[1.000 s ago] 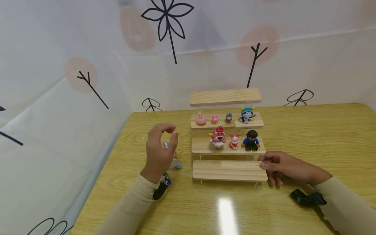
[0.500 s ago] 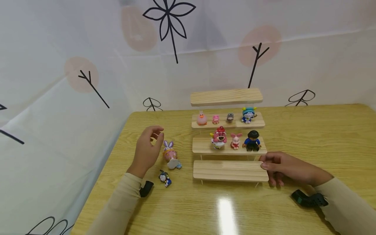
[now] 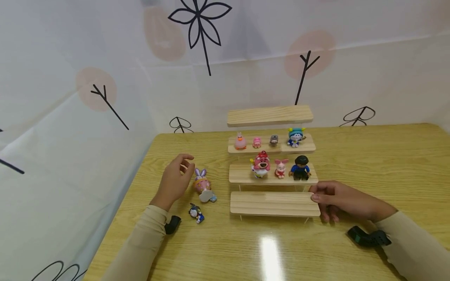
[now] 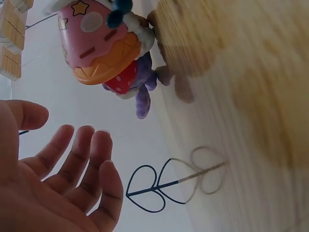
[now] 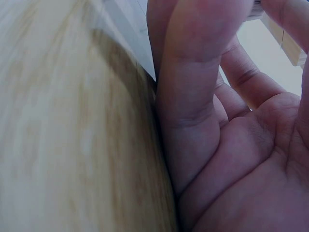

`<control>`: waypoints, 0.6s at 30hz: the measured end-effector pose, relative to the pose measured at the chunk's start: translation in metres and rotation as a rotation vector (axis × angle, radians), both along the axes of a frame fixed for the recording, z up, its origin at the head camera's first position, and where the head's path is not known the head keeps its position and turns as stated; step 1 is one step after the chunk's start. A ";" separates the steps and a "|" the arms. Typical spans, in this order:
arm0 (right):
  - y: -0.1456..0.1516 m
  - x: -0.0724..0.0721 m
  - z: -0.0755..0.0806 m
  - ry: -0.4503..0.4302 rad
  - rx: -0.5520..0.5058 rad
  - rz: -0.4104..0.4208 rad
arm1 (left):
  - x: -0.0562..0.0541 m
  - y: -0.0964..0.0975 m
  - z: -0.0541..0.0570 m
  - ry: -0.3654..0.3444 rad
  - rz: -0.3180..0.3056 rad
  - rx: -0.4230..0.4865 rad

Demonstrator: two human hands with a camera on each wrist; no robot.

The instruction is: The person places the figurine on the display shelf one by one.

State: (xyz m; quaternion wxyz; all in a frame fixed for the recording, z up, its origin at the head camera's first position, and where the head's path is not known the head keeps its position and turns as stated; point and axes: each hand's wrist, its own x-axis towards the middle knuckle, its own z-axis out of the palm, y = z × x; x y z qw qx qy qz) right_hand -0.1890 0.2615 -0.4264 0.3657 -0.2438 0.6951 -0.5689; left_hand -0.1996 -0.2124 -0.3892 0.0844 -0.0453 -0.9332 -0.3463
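Note:
My left hand (image 3: 172, 181) hovers over the table with relaxed, slightly bent fingers and holds nothing. Just right of it lies a pink and orange figurine with purple rabbit ears (image 3: 202, 184), apart from the fingers in the left wrist view. Below that, a small dark-haired figurine in blue (image 3: 196, 213) lies on its side. At the right end of a tiered wooden display stand (image 3: 274, 203), my right hand (image 3: 348, 201) grips the lowest step, thumb on its edge and the other fingers bent beside it. The right wrist view shows the palm close against the tabletop.
On the stand's second step from the front are a pink bear figurine (image 3: 260, 166), a piglet figurine (image 3: 280, 169) and a dark-haired toy figure (image 3: 300, 168). Several small figurines occupy the step behind. A printed cloth (image 3: 246, 86) hangs behind the table (image 3: 372, 156).
My left hand has drawn back to the left, uncovering the rabbit-eared figurine and the small one below it. In the last half second it has barely moved. My right hand stays at the stand.

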 end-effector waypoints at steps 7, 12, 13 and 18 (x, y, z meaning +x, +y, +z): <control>0.001 0.000 0.000 -0.004 0.021 0.003 | -0.002 -0.003 -0.005 -0.133 -0.024 -0.060; 0.001 -0.001 0.001 -0.004 0.036 0.006 | -0.003 -0.005 -0.007 -0.177 -0.031 -0.079; 0.001 -0.001 0.001 -0.005 0.039 0.004 | -0.003 -0.005 -0.007 -0.187 -0.032 -0.087; 0.001 -0.002 0.001 -0.007 0.014 0.005 | -0.003 -0.006 -0.007 -0.260 -0.045 -0.124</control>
